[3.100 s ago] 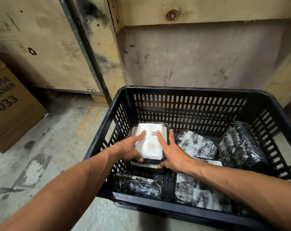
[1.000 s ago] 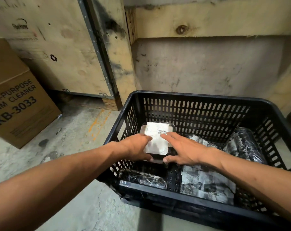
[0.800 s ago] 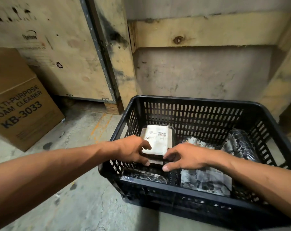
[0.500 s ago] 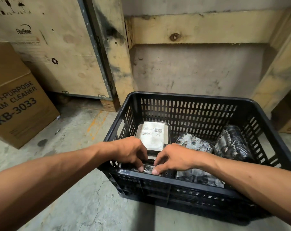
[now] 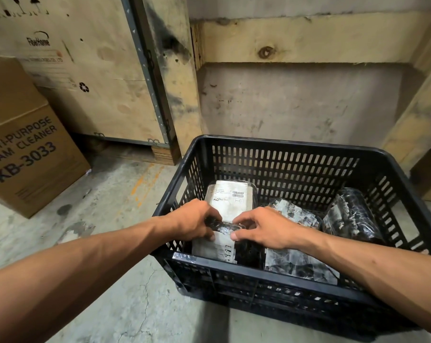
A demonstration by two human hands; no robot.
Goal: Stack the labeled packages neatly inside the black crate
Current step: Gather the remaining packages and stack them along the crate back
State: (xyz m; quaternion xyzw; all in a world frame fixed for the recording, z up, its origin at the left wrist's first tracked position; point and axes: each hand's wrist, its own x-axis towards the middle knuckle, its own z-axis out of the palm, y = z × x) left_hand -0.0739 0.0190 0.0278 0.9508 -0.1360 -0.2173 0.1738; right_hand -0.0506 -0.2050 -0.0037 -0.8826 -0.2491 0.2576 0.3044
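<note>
A black slatted crate [image 5: 278, 154] stands on the concrete floor. In its near left corner both hands tilt up a plastic-wrapped package with a white label [image 5: 215, 246]: my left hand [image 5: 189, 222] grips its top edge from the left, my right hand [image 5: 261, 230] from the right. Behind it, at the far left, another labeled package [image 5: 230, 196] lies on a stack. More wrapped packages lie in the middle [image 5: 292, 215], at the near right [image 5: 296, 264] and at the far right [image 5: 352, 216].
A cardboard box printed "MULTI-PURPOSE FOAM CLEANER KB-3033" [image 5: 24, 154] stands left of the crate. A plywood shipping crate [image 5: 90, 70] and a wooden beam [image 5: 308, 38] back the scene. Bare concrete floor [image 5: 105, 243] lies between box and crate.
Both hands left the labeled package at the far left, came back to the crate's near left corner, took hold of the package lying there and tipped it up on edge.
</note>
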